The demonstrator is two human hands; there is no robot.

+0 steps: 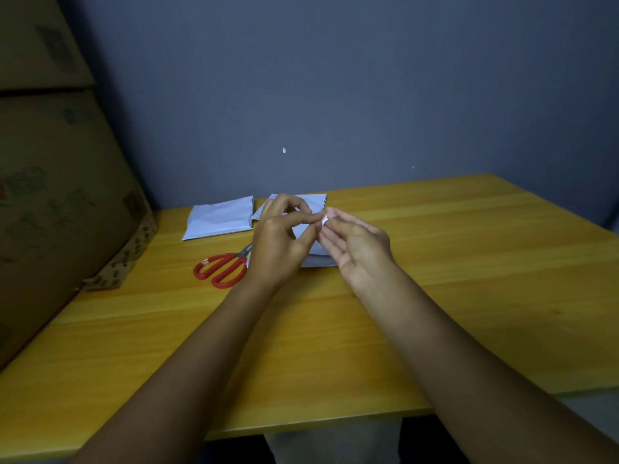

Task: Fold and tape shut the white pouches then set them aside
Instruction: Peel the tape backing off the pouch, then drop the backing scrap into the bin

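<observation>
A folded white pouch (219, 217) lies flat at the back of the yellow wooden table (469, 256). A second white pouch (313, 200) lies right of it, mostly hidden behind my hands; its near edge (318, 261) shows below them. My left hand (279, 239) and my right hand (355, 244) are raised together above this pouch. Their fingertips meet on a small white scrap (324, 220), possibly tape. My left thumb and forefinger are pinched; my right palm faces up with fingers loosely curled.
Red-handled scissors (222, 267) lie on the table just left of my left hand, blades pointing toward it. Large cardboard boxes (63, 195) stand along the table's left side. A dark blue-grey wall (335, 95) backs the table.
</observation>
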